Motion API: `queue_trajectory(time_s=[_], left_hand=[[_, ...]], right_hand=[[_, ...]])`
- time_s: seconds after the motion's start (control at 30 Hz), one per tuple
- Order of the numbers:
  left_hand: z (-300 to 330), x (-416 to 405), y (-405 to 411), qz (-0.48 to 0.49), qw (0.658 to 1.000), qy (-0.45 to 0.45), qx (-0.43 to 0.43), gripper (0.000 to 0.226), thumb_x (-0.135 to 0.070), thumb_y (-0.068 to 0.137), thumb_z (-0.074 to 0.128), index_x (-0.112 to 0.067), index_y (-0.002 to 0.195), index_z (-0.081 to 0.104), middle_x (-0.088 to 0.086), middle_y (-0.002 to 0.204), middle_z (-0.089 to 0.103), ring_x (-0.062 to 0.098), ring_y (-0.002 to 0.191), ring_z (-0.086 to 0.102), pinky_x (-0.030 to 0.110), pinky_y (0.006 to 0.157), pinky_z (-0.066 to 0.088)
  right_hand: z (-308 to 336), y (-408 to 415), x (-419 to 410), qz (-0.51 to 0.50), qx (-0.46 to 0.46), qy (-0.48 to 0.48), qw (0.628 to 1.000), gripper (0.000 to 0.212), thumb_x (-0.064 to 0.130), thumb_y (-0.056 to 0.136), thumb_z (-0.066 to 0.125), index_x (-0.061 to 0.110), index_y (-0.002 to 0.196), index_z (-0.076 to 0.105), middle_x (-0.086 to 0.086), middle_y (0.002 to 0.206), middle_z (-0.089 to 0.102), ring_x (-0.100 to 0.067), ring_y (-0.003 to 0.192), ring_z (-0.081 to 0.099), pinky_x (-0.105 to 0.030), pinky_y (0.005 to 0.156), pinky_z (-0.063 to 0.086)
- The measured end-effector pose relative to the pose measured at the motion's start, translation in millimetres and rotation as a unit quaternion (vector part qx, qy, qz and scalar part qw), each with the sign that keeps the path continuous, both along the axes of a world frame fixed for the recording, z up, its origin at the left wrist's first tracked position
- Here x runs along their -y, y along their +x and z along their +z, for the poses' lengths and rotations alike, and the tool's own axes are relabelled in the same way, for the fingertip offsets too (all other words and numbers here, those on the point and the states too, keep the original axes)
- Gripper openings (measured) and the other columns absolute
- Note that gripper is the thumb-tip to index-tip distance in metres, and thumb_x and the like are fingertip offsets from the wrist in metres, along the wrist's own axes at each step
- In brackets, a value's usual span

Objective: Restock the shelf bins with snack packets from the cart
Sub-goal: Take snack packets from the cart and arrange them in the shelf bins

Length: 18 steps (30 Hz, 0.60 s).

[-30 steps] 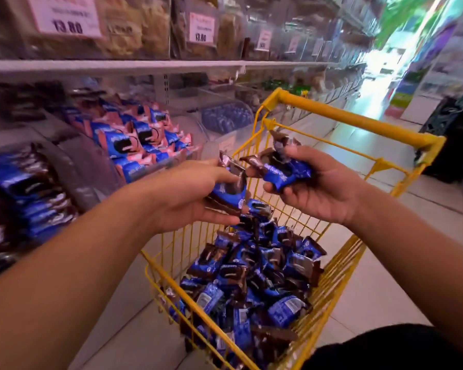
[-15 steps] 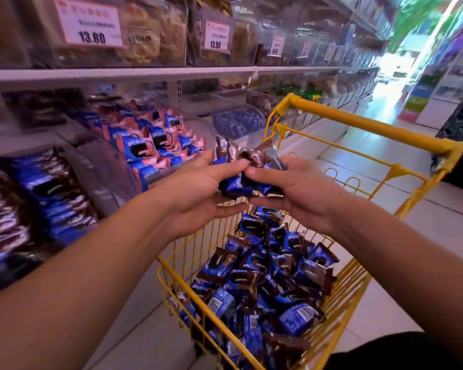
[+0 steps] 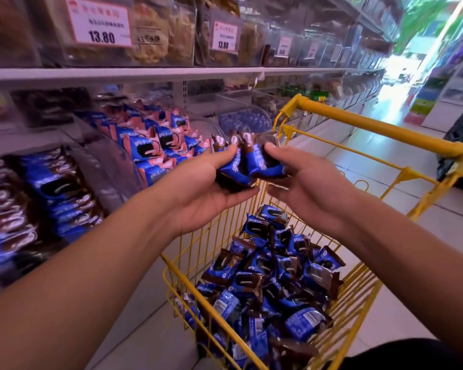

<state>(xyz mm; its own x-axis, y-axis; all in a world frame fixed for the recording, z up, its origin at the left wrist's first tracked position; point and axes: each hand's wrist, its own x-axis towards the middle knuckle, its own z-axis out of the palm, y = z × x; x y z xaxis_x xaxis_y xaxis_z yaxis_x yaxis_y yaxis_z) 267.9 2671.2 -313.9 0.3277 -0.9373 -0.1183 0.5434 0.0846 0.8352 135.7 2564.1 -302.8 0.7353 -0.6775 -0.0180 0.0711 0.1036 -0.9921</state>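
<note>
- I am holding a bunch of blue-and-brown snack packets (image 3: 247,164) between both hands, above the cart's near-left corner, just beside the shelf bins.
- My left hand (image 3: 206,188) is cupping them, thumb pressing on top; my right hand (image 3: 308,182) is pinching their right side.
- More packets are lying heaped in the yellow cart (image 3: 385,124).
- The pink-and-blue bin (image 3: 155,145) is sitting just left.
</note>
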Motion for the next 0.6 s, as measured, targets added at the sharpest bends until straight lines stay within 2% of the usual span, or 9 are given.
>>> queue_trajectory(time_s=[0.07, 0.1, 0.2, 0.3, 0.33, 0.37, 0.43, 0.53, 0.6], left_hand=[[2, -3, 1, -0.006, 1.0, 0.002, 0.001, 0.033, -0.028, 0.101, 0.048, -0.008, 0.123, 0.062, 0.016, 0.113, 0.072, 0.023, 0.089, 0.073, 0.045, 0.074, 0.061], [3, -3, 1, -0.007, 1.0, 0.002, 0.006, 0.036, -0.029, 0.101, 0.048, -0.008, 0.127, 0.061, 0.017, 0.117, 0.07, 0.024, 0.089, 0.073, 0.047, 0.074, 0.06], [3, -5, 2, -0.011, 1.0, -0.008, 0.018, 0.047, -0.034, 0.098, 0.055, -0.011, 0.139, 0.049, 0.021, 0.125, 0.065, 0.031, 0.099, 0.072, 0.047, 0.073, 0.059], [1, -9, 10, -0.037, 0.997, -0.018, 0.064, 0.084, -0.033, 0.081, 0.078, -0.027, 0.15, 0.032, 0.019, 0.133, 0.059, 0.036, 0.104, 0.07, 0.049, 0.078, 0.058], [0, -12, 13, -0.039, 0.994, -0.016, 0.101, 0.093, -0.025, 0.073, 0.085, -0.033, 0.148, 0.031, 0.016, 0.133, 0.059, 0.035, 0.103, 0.07, 0.048, 0.079, 0.058], [-1, -14, 16, -0.038, 0.989, -0.012, 0.145, 0.092, -0.015, 0.067, 0.088, -0.035, 0.142, 0.039, 0.012, 0.13, 0.062, 0.032, 0.102, 0.071, 0.046, 0.078, 0.058], [0, -20, 24, -0.04, 0.97, 0.004, 0.241, 0.077, -0.002, 0.063, 0.085, -0.033, 0.126, 0.053, 0.006, 0.12, 0.068, 0.027, 0.099, 0.072, 0.042, 0.074, 0.059], [2, -31, 33, -0.097, 0.914, 0.061, 0.39, 0.088, 0.003, 0.064, 0.086, -0.038, 0.129, 0.044, 0.007, 0.118, 0.065, 0.021, 0.095, 0.072, 0.034, 0.069, 0.06], [1, -37, 34, -0.116, 0.876, 0.09, 0.459, 0.087, 0.003, 0.063, 0.086, -0.03, 0.127, 0.035, 0.008, 0.117, 0.062, 0.013, 0.091, 0.073, 0.025, 0.065, 0.058]], right_hand=[[-1, 0, -1, -0.023, -0.008, -0.038, 0.999, 0.046, 0.032, 0.091, 0.066, -0.003, 0.122, 0.064, -0.007, 0.099, 0.067, -0.011, 0.075, 0.057, -0.028, 0.068, 0.04], [0, 0, -4, -0.015, 0.003, -0.027, 1.0, 0.05, 0.031, 0.09, 0.067, -0.006, 0.123, 0.062, -0.009, 0.098, 0.064, -0.009, 0.071, 0.056, -0.026, 0.064, 0.041], [-1, 2, -11, 0.027, 0.057, 0.029, 0.998, 0.052, 0.032, 0.084, 0.07, -0.006, 0.118, 0.062, -0.014, 0.094, 0.067, -0.01, 0.069, 0.063, -0.018, 0.057, 0.051], [-5, 2, -16, 0.023, 0.062, 0.014, 0.998, 0.045, 0.03, 0.08, 0.073, 0.005, 0.115, 0.058, -0.015, 0.096, 0.074, -0.021, 0.078, 0.073, -0.023, 0.063, 0.058], [-6, 2, -16, 0.025, 0.05, -0.013, 0.998, 0.048, 0.03, 0.077, 0.075, 0.009, 0.116, 0.057, -0.016, 0.099, 0.074, -0.023, 0.08, 0.073, -0.027, 0.066, 0.059], [-8, 2, -15, 0.032, 0.03, -0.047, 0.998, 0.053, 0.032, 0.074, 0.077, 0.013, 0.12, 0.057, -0.016, 0.105, 0.073, -0.024, 0.083, 0.073, -0.031, 0.07, 0.06], [-9, -2, -10, 0.048, -0.017, -0.146, 0.988, 0.07, 0.031, 0.067, 0.081, 0.025, 0.132, 0.053, -0.009, 0.122, 0.066, -0.021, 0.096, 0.072, -0.038, 0.08, 0.06], [-8, -6, -7, 0.128, -0.052, -0.301, 0.944, 0.094, 0.019, 0.064, 0.087, 0.031, 0.145, 0.042, 0.007, 0.141, 0.05, -0.016, 0.117, 0.063, -0.041, 0.088, 0.059], [-11, -4, -10, 0.184, -0.046, -0.322, 0.927, 0.1, 0.006, 0.062, 0.089, 0.024, 0.147, 0.04, 0.005, 0.142, 0.051, -0.018, 0.118, 0.063, -0.045, 0.087, 0.06]])
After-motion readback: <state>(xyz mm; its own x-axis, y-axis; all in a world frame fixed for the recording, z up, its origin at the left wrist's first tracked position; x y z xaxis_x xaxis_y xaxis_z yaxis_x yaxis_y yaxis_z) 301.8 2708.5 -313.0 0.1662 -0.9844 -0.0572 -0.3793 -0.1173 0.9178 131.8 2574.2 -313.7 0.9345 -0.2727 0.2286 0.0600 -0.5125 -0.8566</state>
